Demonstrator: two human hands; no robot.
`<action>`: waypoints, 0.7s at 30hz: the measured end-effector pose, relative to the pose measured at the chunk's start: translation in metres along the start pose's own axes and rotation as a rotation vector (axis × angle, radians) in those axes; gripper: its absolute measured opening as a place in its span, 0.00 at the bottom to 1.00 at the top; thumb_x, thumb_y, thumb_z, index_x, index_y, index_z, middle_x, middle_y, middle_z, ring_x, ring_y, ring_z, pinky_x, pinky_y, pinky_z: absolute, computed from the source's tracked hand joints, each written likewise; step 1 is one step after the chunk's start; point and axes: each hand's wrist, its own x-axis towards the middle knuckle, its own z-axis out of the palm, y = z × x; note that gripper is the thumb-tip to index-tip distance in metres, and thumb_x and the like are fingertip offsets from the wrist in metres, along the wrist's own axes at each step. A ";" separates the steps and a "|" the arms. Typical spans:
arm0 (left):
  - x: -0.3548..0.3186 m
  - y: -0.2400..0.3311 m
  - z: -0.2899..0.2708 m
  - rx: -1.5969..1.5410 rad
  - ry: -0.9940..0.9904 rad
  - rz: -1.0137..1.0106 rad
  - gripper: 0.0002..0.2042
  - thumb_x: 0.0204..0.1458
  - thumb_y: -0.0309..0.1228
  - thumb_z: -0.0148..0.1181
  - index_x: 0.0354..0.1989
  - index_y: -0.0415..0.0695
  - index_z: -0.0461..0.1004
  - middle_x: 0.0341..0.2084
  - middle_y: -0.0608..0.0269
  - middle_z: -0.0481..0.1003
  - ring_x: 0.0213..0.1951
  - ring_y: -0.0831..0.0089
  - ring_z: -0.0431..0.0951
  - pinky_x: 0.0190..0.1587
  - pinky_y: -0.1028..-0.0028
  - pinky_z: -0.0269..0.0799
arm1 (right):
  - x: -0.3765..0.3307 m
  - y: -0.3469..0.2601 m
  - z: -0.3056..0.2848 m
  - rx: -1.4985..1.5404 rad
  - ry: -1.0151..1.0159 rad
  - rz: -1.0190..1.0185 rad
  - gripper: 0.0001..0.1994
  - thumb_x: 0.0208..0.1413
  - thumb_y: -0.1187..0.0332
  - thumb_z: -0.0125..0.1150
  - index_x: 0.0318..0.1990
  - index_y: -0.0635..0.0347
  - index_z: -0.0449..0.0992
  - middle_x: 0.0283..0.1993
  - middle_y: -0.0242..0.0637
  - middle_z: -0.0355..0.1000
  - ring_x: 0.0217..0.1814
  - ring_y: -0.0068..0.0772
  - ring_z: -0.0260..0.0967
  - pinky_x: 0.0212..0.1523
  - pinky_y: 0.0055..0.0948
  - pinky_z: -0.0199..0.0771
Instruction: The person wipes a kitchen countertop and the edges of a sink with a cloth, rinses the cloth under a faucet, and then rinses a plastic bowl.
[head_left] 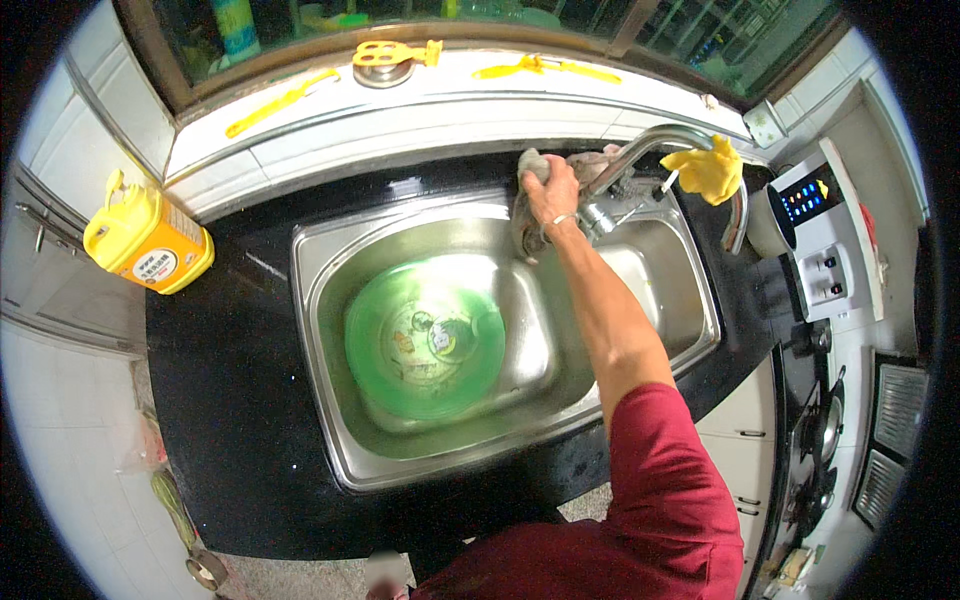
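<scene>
The right hand [551,193] reaches behind the sink [330,300], fingers clamped on a grey rag [533,160] beside the faucet [650,150], likely wiping there. A green basin [380,340] sits in the bowl. The left hand is out of view.

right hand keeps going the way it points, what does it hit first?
Likely the tiled ledge behind the sink. The right hand, holding a grey cloth beside the faucet, points there; depth unclear.

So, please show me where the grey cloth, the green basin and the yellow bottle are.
grey cloth [533,163]: head view, on the bunched part above the right hand's fingers.
green basin [385,345]: head view, on its inner left wall.
yellow bottle [140,240]: head view, on its side face.
</scene>
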 end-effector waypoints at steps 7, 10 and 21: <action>-0.004 -0.016 0.010 -0.296 0.027 -0.019 0.14 0.55 0.33 0.58 0.47 0.41 0.72 0.37 0.60 0.75 0.42 0.68 0.75 0.41 0.67 0.72 | 0.059 -0.045 -0.006 0.524 0.407 0.435 0.31 0.53 0.53 0.59 0.54 0.71 0.61 0.51 0.60 0.65 0.53 0.60 0.65 0.57 0.46 0.61; 0.032 -0.101 -0.031 -0.212 0.159 -0.060 0.13 0.55 0.35 0.59 0.45 0.43 0.74 0.36 0.59 0.76 0.40 0.66 0.76 0.41 0.63 0.73 | 0.057 -0.078 0.045 0.275 0.515 0.517 0.32 0.50 0.54 0.60 0.52 0.73 0.59 0.55 0.60 0.61 0.60 0.60 0.56 0.62 0.49 0.53; -0.021 -0.145 -0.027 0.874 0.154 0.757 0.13 0.47 0.36 0.65 0.40 0.46 0.77 0.39 0.53 0.77 0.45 0.57 0.76 0.50 0.60 0.71 | -0.086 -0.272 0.127 0.030 -0.289 -0.289 0.25 0.47 0.60 0.65 0.52 0.55 0.65 0.51 0.41 0.64 0.59 0.47 0.55 0.55 0.51 0.59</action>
